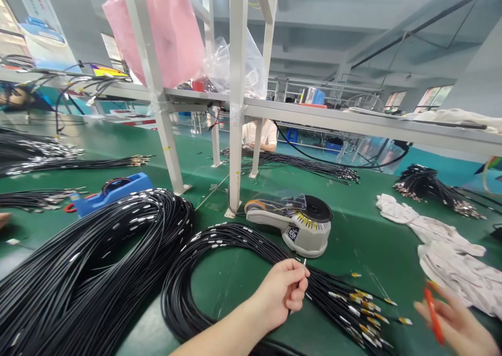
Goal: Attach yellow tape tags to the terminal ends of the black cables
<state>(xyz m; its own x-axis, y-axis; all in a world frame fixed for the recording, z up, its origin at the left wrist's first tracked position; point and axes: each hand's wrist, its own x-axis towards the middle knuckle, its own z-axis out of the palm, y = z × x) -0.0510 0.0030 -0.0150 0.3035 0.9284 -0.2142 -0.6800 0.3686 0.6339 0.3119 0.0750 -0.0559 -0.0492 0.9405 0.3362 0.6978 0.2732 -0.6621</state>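
Note:
My left hand is closed in a pinch on a black cable, whose small metallic tip sticks up past the fingers. It hovers over a bundle of black cables that curves across the green table, with yellow and white tags at its ends. At the lower right, my right hand is blurred and holds a red, pen-like tool between its fingers. Just beyond my left hand stands a grey round tape dispenser with a black disc on top.
Thick black cable coils fill the left, beside a blue tape holder. White gloves lie at the right. White shelf posts rise from the table. Across it sits a person near more cables.

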